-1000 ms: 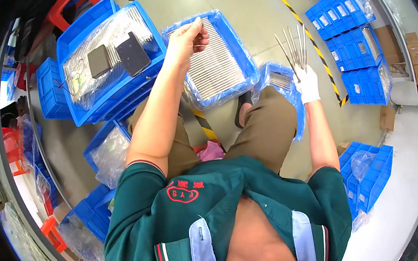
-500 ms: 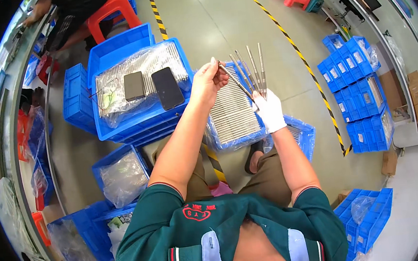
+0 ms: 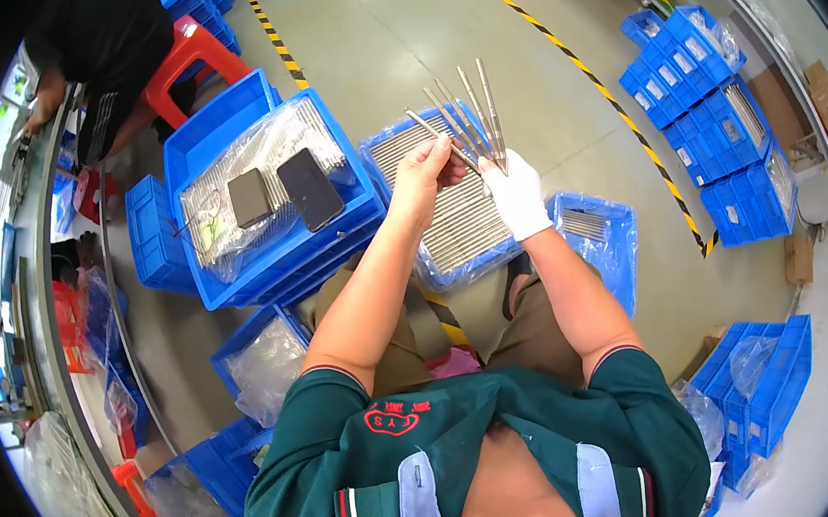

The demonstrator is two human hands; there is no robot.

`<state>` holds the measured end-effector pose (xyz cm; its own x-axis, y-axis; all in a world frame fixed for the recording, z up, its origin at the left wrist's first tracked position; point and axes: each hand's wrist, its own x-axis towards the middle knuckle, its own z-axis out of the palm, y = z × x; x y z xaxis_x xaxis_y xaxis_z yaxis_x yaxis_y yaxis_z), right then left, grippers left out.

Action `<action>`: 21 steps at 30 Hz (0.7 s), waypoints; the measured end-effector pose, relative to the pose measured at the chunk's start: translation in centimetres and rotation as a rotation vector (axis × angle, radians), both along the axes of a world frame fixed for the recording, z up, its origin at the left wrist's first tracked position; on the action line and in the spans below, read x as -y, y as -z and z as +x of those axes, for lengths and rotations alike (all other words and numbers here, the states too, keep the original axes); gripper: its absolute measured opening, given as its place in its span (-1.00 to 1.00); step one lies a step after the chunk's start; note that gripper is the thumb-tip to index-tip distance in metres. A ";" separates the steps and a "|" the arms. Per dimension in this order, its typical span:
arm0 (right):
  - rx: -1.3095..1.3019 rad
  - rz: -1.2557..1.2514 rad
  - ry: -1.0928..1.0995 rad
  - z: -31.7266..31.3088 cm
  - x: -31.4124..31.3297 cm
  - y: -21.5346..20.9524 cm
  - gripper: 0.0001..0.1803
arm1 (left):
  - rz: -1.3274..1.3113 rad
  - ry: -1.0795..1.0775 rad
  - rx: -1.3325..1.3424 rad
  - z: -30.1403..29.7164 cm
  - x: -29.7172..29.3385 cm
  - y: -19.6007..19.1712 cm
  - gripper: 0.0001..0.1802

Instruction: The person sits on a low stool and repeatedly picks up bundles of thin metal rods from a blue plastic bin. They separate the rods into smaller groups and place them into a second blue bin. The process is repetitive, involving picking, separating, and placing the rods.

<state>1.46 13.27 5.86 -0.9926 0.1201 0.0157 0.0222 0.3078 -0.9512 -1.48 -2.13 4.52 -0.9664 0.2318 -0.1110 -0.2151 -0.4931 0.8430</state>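
Note:
In my white-gloved right hand [image 3: 515, 194] several slim metal rods [image 3: 491, 112] are gripped near their lower ends and fan out upward. My bare left hand [image 3: 428, 169] pinches one more metal rod [image 3: 464, 157], tilted, its upper end sticking out past the fingers and its lower end at the glove. Both hands are close together over a blue tray [image 3: 475, 274] lined with clear plastic, where many similar rods [image 3: 456, 229] lie side by side in a row.
To the left stand stacked blue crates [image 3: 272, 284], with two dark phones [image 3: 310, 191] on plastic-wrapped rods. Another lined blue tray [image 3: 624, 268] sits right of my knee. Beyond are a red stool [image 3: 196, 65], a person in dark clothes [image 3: 105, 49] and stacked blue bins [image 3: 710, 120].
My left hand has shifted down along its rod, closer to the glove, so the rod's upper end now shows beyond the fingers. The right hand still holds its fan. The whole view has shifted slightly.

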 end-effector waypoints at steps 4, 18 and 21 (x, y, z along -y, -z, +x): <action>-0.017 0.021 -0.002 -0.2 -0.6 1.1 -0.76 | -0.015 0.034 0.063 -0.1 0.2 -0.5 -0.72; -0.091 -0.071 0.117 -0.1 1.4 0.6 -0.72 | -0.260 -0.067 0.000 1.8 -2.7 0.2 -0.74; -0.054 0.078 0.150 -1.4 0.8 1.5 -0.75 | -0.239 -0.124 0.000 1.5 -2.3 0.2 -0.75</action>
